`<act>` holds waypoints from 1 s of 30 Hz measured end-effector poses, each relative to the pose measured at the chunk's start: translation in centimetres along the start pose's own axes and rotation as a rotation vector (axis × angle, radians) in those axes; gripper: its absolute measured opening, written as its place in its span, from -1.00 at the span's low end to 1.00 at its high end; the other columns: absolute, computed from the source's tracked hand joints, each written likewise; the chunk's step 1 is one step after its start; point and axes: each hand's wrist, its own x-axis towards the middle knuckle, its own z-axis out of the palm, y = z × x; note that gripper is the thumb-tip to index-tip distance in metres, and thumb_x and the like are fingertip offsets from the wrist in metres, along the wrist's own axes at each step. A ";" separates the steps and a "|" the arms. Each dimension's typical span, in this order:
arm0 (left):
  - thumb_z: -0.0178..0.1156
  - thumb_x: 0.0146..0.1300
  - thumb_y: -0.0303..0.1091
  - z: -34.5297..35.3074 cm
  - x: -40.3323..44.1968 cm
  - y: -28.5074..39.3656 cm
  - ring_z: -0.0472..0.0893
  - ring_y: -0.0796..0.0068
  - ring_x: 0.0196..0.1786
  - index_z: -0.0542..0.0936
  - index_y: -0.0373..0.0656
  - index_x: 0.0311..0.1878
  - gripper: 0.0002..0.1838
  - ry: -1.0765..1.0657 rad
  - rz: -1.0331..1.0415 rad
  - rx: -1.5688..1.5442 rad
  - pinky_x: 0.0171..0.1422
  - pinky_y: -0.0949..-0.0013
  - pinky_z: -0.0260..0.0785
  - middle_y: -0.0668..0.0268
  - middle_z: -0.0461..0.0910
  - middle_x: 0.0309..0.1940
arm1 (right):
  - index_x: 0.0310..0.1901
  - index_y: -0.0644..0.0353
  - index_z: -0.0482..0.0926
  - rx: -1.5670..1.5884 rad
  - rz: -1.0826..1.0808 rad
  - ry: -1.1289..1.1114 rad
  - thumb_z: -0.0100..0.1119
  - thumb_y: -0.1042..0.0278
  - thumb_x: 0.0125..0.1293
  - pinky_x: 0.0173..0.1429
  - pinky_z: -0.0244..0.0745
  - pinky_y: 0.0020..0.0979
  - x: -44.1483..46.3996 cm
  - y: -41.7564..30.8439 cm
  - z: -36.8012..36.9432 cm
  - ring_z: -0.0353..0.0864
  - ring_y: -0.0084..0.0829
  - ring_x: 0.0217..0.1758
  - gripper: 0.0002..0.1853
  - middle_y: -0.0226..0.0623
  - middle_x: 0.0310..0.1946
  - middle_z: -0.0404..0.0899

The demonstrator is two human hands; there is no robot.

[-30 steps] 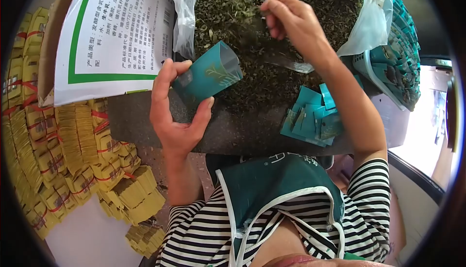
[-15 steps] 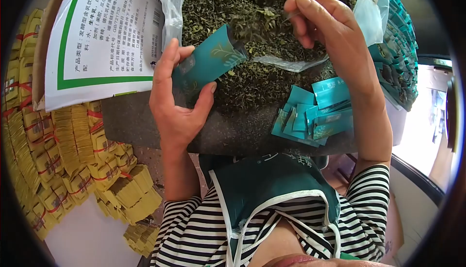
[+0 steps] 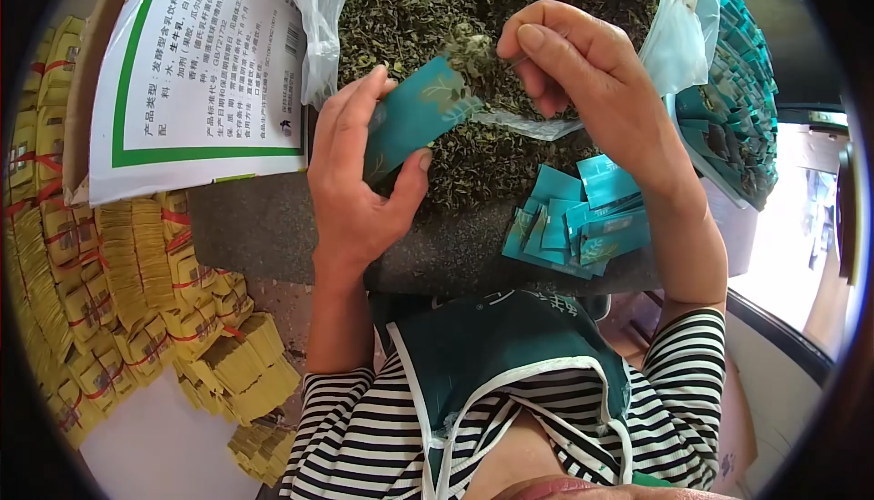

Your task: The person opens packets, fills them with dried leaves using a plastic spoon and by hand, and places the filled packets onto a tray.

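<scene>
My left hand [image 3: 364, 159] holds a teal pouch [image 3: 414, 118] between thumb and fingers, its upper right end turned toward my other hand. At that end is a small clump of dried leaves [image 3: 469, 54], partly blurred. My right hand [image 3: 578, 72] is closed in a pinch on something thin, perhaps a tool, with the clump just to its left. Below both hands spreads a large heap of dried leaves [image 3: 410, 0] on clear plastic. Several flat teal pouches [image 3: 551, 218] lie overlapping near the table's front edge, beside my right forearm.
A printed cardboard box panel [image 3: 209, 72] stands at the left, next to crumpled plastic [image 3: 319, 27]. On the right, a basket holds many teal pouches [image 3: 733, 100]. Bundled yellow packets [image 3: 137, 263] are stacked at the lower left. The dark table edge [image 3: 264, 236] runs in front of me.
My right hand has come from the leaf heap to the pouch's end, bringing the leaf clump there. My left hand has shifted slightly right with the pouch since half a second ago.
</scene>
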 end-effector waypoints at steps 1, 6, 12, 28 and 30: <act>0.41 0.09 -0.42 0.1 0.1 0.0 0.60 0.12 0.09 0.46 -0.30 0.35 -0.30 0.001 -0.001 0.027 0.19 0.19 0.47 0.05 0.57 0.09 | -0.22 0.27 0.61 0.003 -0.005 0.000 0.00 0.30 0.53 -0.41 0.36 -0.61 0.0 0.0 0.0 0.39 -0.73 -0.49 -0.74 -0.53 -0.57 0.44; 0.49 0.06 -0.31 0.6 1.2 -0.1 0.60 0.10 0.06 0.54 -0.29 0.25 -0.35 -0.011 0.012 0.098 0.15 0.20 0.47 0.05 0.58 0.05 | -0.20 0.27 0.61 0.054 -0.007 0.009 -0.01 0.30 0.54 -0.40 0.37 -0.60 0.1 -0.1 -0.2 0.40 -0.73 -0.48 -0.74 -0.52 -0.56 0.45; 0.50 0.08 -0.35 1.8 2.5 1.0 0.61 0.20 0.06 0.58 -0.32 0.14 -0.45 -0.036 -0.072 -0.009 0.20 0.26 0.44 0.11 0.60 0.03 | -0.12 0.17 0.58 -0.124 -0.046 -0.008 -0.03 0.22 0.59 -0.35 0.26 -0.67 0.0 -0.4 -1.0 0.33 -0.76 -0.45 -0.76 -0.59 -0.51 0.40; 0.56 -0.02 -0.31 3.5 3.2 0.4 0.61 0.23 -0.05 0.55 -0.25 0.02 -0.45 0.037 0.028 0.007 0.06 0.27 0.48 0.16 0.57 -0.07 | -0.13 0.20 0.55 -0.183 -0.167 -0.015 -0.06 0.31 0.59 -0.33 0.26 -0.63 0.1 -0.6 -1.2 0.30 -0.75 -0.43 -0.79 -0.56 -0.49 0.40; 0.56 -0.02 -0.34 3.4 3.1 0.4 0.60 0.31 -0.03 0.55 -0.27 0.03 -0.46 0.037 -0.007 -0.013 0.12 0.30 0.45 0.17 0.57 -0.04 | -0.12 0.22 0.54 -0.234 -0.242 -0.001 -0.06 0.34 0.58 -0.33 0.25 -0.61 0.1 -0.9 -0.9 0.28 -0.74 -0.43 -0.81 -0.55 -0.49 0.40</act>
